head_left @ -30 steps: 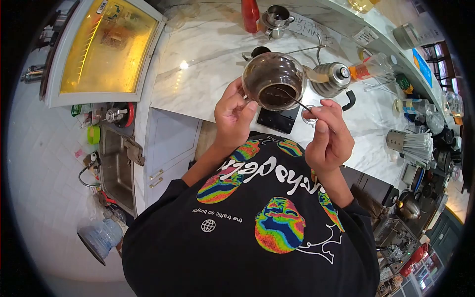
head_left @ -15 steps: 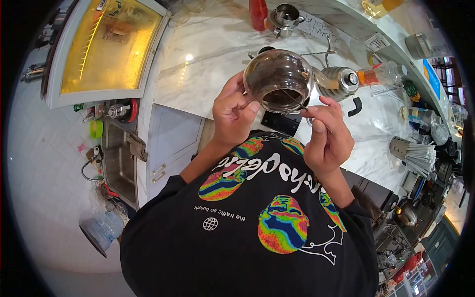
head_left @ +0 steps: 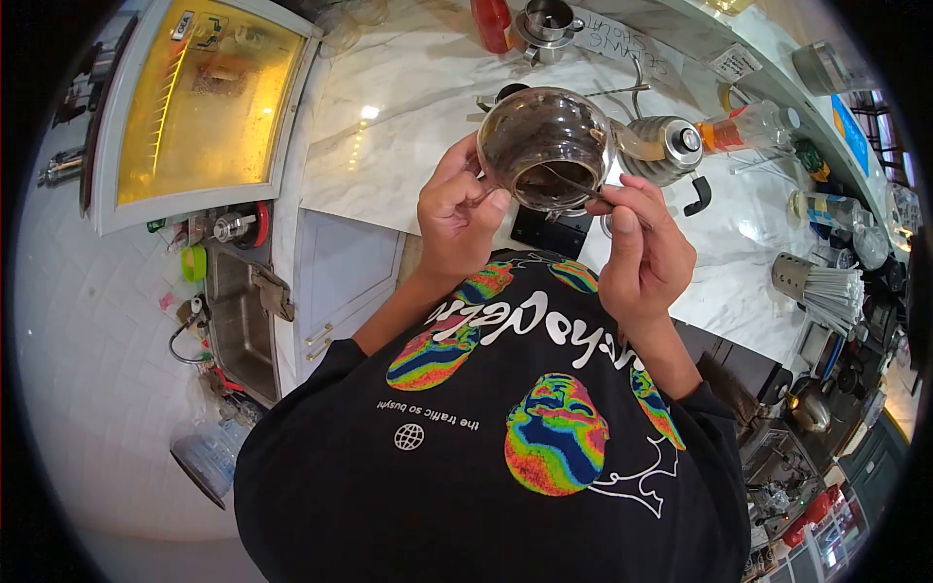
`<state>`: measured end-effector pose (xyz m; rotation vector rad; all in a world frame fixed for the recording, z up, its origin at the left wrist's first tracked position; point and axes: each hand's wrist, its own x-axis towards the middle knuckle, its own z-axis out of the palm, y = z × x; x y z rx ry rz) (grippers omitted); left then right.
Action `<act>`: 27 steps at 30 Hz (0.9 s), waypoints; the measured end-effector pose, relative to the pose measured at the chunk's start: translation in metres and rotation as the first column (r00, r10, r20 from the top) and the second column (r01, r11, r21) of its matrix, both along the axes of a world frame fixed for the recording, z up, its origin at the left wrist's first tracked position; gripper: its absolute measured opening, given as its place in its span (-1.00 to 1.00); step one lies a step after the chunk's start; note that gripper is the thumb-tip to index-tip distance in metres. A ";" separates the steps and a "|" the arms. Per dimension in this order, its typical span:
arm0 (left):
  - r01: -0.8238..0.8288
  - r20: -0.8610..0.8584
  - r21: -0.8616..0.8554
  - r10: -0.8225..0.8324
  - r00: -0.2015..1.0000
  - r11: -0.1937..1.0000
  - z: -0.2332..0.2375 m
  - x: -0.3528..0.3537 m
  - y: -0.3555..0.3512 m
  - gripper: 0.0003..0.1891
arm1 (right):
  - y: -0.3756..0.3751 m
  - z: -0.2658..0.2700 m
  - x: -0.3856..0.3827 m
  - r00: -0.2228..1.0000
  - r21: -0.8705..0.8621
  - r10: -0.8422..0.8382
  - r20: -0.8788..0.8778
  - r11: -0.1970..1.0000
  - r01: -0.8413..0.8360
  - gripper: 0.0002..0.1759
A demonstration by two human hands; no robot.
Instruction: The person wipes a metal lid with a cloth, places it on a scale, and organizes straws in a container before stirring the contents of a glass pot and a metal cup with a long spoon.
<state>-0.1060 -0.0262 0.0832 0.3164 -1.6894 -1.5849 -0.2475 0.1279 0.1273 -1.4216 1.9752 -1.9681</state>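
Note:
A round glass vessel point(head_left: 546, 131) with brownish contents is tipped so that its wide mouth faces me. My left hand point(head_left: 461, 209) is closed on the left side of that mouth, thumb against the rim. In my right hand point(head_left: 649, 243) is a thin metal spoon-like utensil point(head_left: 580, 187), pinched between thumb and fingers. Its far end reaches into the vessel and is hard to make out there. Just behind the vessel, at the right, stands a steel gooseneck kettle point(head_left: 666, 149) with a black handle. A black flat device point(head_left: 551, 231) lies on the counter below the vessel.
The marble counter point(head_left: 389, 146) carries a red bottle point(head_left: 492, 24), a steel drip filter point(head_left: 549, 29), a clear bottle with an orange label point(head_left: 748, 128) and a metal holder full of straws point(head_left: 821, 290). A sink point(head_left: 240, 325) and a glowing yellow glass-door cabinet point(head_left: 209, 102) are at left.
The utensil in my right hand has shifted slightly inside the vessel's mouth, with my right fingers a little higher. My left hand keeps its hold, and the whole view has tilted a bit.

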 end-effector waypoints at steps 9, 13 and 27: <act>-0.020 0.030 -0.032 0.021 0.999 0.999 0.000 0.002 0.006 -0.73 | 0.006 -0.003 -0.001 0.997 -0.016 -0.026 0.066 1.000 0.027 -0.83; -0.023 0.025 -0.001 0.023 0.999 1.000 -0.002 0.002 0.009 -0.74 | 0.014 0.009 0.007 0.950 0.035 -0.033 0.311 0.999 0.024 -0.73; -0.302 0.185 0.073 0.285 0.940 0.950 -0.050 0.016 -0.011 -0.69 | 0.037 -0.019 -0.017 0.892 0.037 -0.201 0.404 0.978 0.204 -0.74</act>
